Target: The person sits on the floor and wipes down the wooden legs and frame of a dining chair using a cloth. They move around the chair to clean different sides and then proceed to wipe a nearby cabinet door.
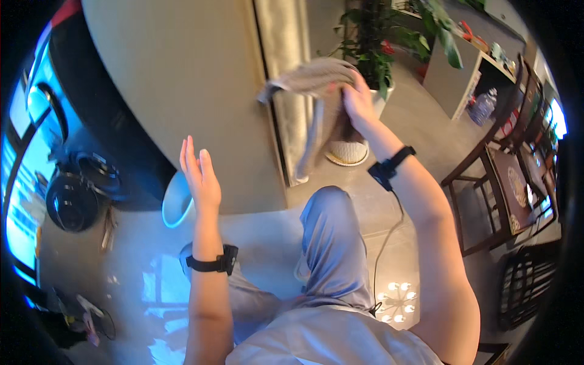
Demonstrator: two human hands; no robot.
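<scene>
My right hand (360, 104) is raised ahead of me, its fingers closed on a grey-brown cloth (313, 76). One part of the cloth stretches left toward the edge of a tall beige panel (201, 79), and another part hangs down below the hand. I cannot tell whether the cloth touches the panel. My left hand (202, 176) is held up in front of the panel's lower part with fingers extended, holding nothing. Just beside it, on the floor, is a pale open bucket (176, 201). Each wrist wears a black strap with a small device.
Behind the cloth, a leafy plant (371, 45) grows from a white pot (382, 100). On the right are dark wooden chairs (505, 182), a black slatted crate (529, 283) and a clear plastic bottle (483, 106). A round black object (73, 201) sits at left.
</scene>
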